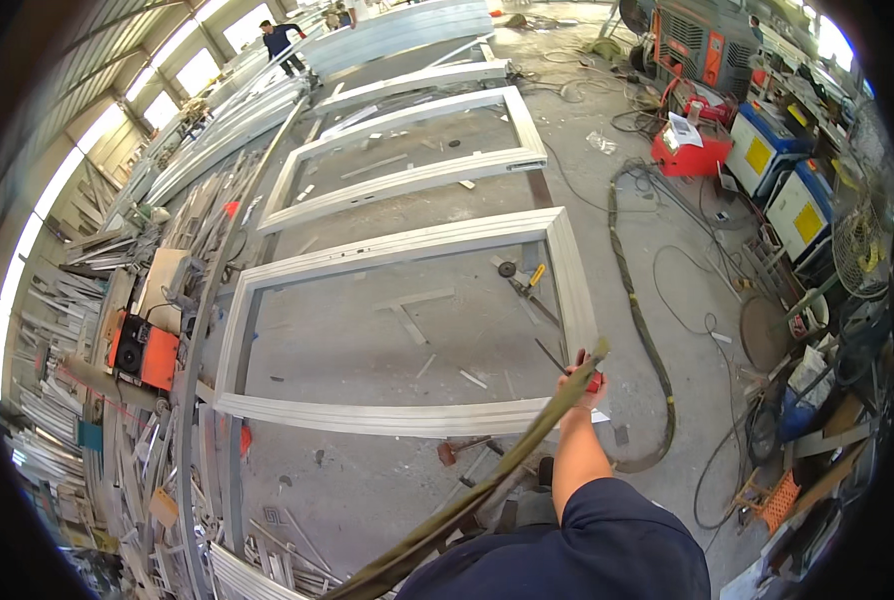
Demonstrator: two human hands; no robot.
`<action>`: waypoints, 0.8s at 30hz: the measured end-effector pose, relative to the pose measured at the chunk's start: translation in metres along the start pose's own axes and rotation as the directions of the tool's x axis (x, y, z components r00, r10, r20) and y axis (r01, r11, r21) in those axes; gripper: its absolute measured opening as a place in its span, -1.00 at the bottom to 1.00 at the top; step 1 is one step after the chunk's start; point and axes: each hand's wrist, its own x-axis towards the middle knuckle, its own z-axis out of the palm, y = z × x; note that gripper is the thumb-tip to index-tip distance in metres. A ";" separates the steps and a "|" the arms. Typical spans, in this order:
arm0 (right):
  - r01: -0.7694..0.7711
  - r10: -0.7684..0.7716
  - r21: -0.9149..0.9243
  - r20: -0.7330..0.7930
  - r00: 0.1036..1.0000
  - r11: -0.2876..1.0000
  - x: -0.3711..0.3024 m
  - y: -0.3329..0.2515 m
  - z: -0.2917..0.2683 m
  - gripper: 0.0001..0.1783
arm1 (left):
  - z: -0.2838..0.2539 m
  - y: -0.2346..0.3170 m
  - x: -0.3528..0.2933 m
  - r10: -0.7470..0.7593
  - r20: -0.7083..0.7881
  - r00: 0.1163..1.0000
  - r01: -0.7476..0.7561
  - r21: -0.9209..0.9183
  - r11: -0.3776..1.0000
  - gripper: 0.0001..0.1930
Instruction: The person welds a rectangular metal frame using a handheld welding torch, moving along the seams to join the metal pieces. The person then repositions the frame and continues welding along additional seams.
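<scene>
My right hand [584,388] is closed around a red-handled welding torch [596,382], at the near right corner of a pale metal frame [387,417]. A thin dark tip [550,354] points from the hand toward the frame's inside. A thick olive-sheathed cable [502,468] runs past the hand and slants down to the lower left, across my front. My left hand is out of view. Inside the frame's opening, toward its far right, lies an angle grinder [519,280] with a yellow part.
More metal frames [407,180] lie beyond. A hammer [451,453] rests below the near rail. The sheathed hose [632,290] and loose cables cross the floor at right, near red and blue machines [692,150]. Metal offcuts and an orange machine [144,350] crowd the left. Far off stands a person [281,45].
</scene>
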 end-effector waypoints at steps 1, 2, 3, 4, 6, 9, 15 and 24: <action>0.066 -0.074 -0.075 -0.105 0.992 0.995 0.008 -0.012 -0.005 -0.30 | -0.015 0.005 0.016 -0.177 0.054 0.983 0.182 -0.101 0.978 -0.67; 0.030 -0.045 -0.052 -0.306 0.951 0.998 0.000 -0.005 0.008 -0.25 | -0.024 0.013 0.004 -0.108 0.166 0.980 0.112 -0.017 0.994 -0.69; -0.003 -0.021 -0.090 -0.272 0.962 0.996 -0.010 -0.006 0.018 -0.28 | -0.026 0.016 -0.002 -0.065 0.059 0.996 0.062 0.052 0.997 -0.69; -0.031 -0.002 -0.137 -0.231 0.973 0.990 -0.017 -0.017 0.028 -0.32 | -0.028 0.012 -0.005 -0.026 -0.045 0.999 0.031 0.121 0.992 -0.69; -0.024 -0.018 -0.277 -0.149 0.989 0.961 -0.018 -0.067 0.033 -0.33 | -0.024 -0.011 -0.016 0.254 -0.055 0.966 -0.154 0.665 0.731 -0.69; -0.056 0.038 -0.234 -0.080 0.996 0.971 -0.020 -0.121 0.064 -0.25 | -0.073 -0.082 -0.001 0.404 0.212 0.890 -0.425 0.707 0.565 -0.66; 0.347 -0.209 -0.429 0.336 0.918 0.834 -0.011 -0.171 0.290 -0.47 | -0.242 -0.338 0.118 -0.622 0.164 0.766 0.609 0.128 0.783 -0.64; 0.359 0.429 -0.615 0.768 0.476 0.702 -0.157 0.234 0.759 -0.25 | -0.262 -0.475 0.066 -0.773 0.344 0.533 0.774 -0.567 0.282 -0.74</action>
